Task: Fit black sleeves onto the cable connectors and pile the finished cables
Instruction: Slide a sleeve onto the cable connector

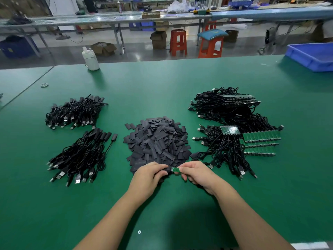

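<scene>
Far left on the green table (180,83), a small coiled ring (44,85) lying alone. Next, two heaps of sleeved cables: the farther heap (75,111) with USB plugs fanned toward the near edge, the nearer heap (81,157) just in front of it, black-sleeved ends pointing away. Behind these, near the far edge, an upright white bottle (90,59). Dead centre, a mound of loose black sleeves (157,141). At its near foot, the left hand (150,175), fingers curled and pinching a black sleeve (167,170); right beside it a small green circuit board connector (176,169), partly bare, its left end meeting the sleeve; then the right hand (195,173), thumb and fingers clamped on the board's right end. Cannot tell how far the board sits inside the sleeve. Right of centre, a tangle of unsleeved cables (225,145) with rows of green boards (261,141), and a second such bundle (223,103) behind. Far right, at the table's corner, a blue plastic bin (313,55).
</scene>
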Action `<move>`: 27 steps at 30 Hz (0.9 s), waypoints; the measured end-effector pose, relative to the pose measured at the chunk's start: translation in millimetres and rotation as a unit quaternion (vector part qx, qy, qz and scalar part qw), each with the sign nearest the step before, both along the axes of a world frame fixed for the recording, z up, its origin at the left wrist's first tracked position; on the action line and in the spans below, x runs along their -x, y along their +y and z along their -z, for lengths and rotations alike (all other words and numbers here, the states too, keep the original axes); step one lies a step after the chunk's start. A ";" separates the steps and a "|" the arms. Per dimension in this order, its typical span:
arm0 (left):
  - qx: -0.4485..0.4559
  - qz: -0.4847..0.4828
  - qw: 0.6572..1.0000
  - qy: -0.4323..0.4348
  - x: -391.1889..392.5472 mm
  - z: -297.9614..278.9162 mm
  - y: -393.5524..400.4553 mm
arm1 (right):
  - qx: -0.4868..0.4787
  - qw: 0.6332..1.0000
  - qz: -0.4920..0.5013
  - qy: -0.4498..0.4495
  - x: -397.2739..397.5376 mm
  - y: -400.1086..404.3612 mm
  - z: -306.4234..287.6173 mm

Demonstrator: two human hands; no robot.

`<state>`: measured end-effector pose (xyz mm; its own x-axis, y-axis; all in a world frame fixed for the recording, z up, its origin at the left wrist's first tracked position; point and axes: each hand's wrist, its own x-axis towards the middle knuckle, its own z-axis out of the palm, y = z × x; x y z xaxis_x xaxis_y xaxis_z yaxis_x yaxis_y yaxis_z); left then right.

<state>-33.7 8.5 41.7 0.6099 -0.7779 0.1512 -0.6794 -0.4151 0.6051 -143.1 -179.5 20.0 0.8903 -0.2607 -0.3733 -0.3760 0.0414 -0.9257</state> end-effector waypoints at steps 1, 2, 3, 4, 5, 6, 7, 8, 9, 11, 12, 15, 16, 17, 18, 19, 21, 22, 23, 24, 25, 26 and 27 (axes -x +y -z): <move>0.003 -0.001 1.000 0.001 0.0 0.3 0.0 | -0.002 1.000 0.002 -0.001 0.3 0.1 0.2; 0.008 -0.002 1.000 0.001 0.2 0.4 -0.7 | -0.004 1.000 0.003 -0.002 0.2 0.2 0.3; 0.012 -0.002 1.000 0.001 0.3 0.4 -1.4 | -0.005 1.000 0.003 -0.003 0.2 0.1 0.3; 0.016 -0.003 1.000 0.002 0.3 0.5 -2.1 | -0.005 1.000 0.002 -0.003 0.0 0.1 0.2; 0.019 -0.004 1.000 0.004 0.4 0.7 -2.6 | -0.004 1.000 0.001 -0.003 0.0 0.0 0.1; 0.021 -0.006 1.000 0.007 0.4 0.8 -3.0 | -0.001 1.000 -0.001 -0.002 0.0 -0.3 0.0; 0.022 -0.008 1.000 0.008 0.4 1.1 -3.5 | 0.002 1.000 -0.003 -0.001 0.2 -0.7 0.1; 0.021 -0.009 1.000 0.009 0.2 1.4 -4.0 | 0.004 1.000 -0.006 0.000 0.4 -0.8 0.2; 0.020 -0.009 1.000 0.009 0.1 1.7 -4.5 | 0.005 1.000 -0.007 0.001 0.5 -0.9 0.3; 0.016 -0.004 1.000 0.009 -0.5 2.0 -5.7 | 0.003 1.000 -0.008 0.001 0.5 -0.7 0.5; 0.013 -0.001 1.000 0.009 -1.0 2.2 -6.3 | 0.002 1.000 -0.007 0.001 0.3 -0.7 0.7; 0.007 0.016 1.000 0.018 -3.0 2.3 -6.0 | 0.001 1.000 -0.004 0.002 0.1 -0.7 1.1; 0.006 0.024 0.999 0.023 -3.8 2.2 -5.4 | 0.003 1.000 -0.004 0.003 -0.2 -0.6 1.4; 0.004 0.032 0.999 0.025 -4.5 2.2 -4.9 | 0.004 1.000 -0.003 0.005 -0.4 -0.5 1.8; 0.003 0.037 0.999 0.025 -5.0 2.3 -4.6 | 0.005 1.000 -0.003 0.006 -0.4 -0.2 2.1; 0.001 0.042 0.999 0.023 -5.5 2.4 -4.6 | 0.004 1.000 -0.003 0.006 -0.5 -0.1 2.0; -0.001 0.048 0.999 0.015 -6.2 2.4 -5.0 | -0.003 1.000 -0.001 0.005 -0.7 -0.2 1.6; -0.001 0.049 0.999 0.010 -6.5 2.3 -5.4 | -0.007 1.000 0.000 0.005 -0.7 -0.5 1.2; -0.002 0.051 0.999 0.007 -6.7 2.3 -5.7 | -0.009 1.000 0.001 0.006 -0.7 -0.7 1.1; -0.004 0.052 0.999 0.004 -6.7 2.2 -6.1 | -0.010 1.000 0.002 0.007 -0.7 -1.0 1.1; -0.006 0.054 0.999 0.002 -6.5 2.0 -6.5 | -0.010 1.000 0.003 0.009 -0.5 -1.5 1.3; -0.007 0.055 0.998 0.003 -6.5 1.7 -6.9 | -0.011 1.000 0.003 0.010 -0.4 -1.9 1.7; -0.008 0.055 0.998 0.008 -6.7 1.6 -7.4 | -0.015 1.000 0.003 0.010 -0.2 -2.4 2.0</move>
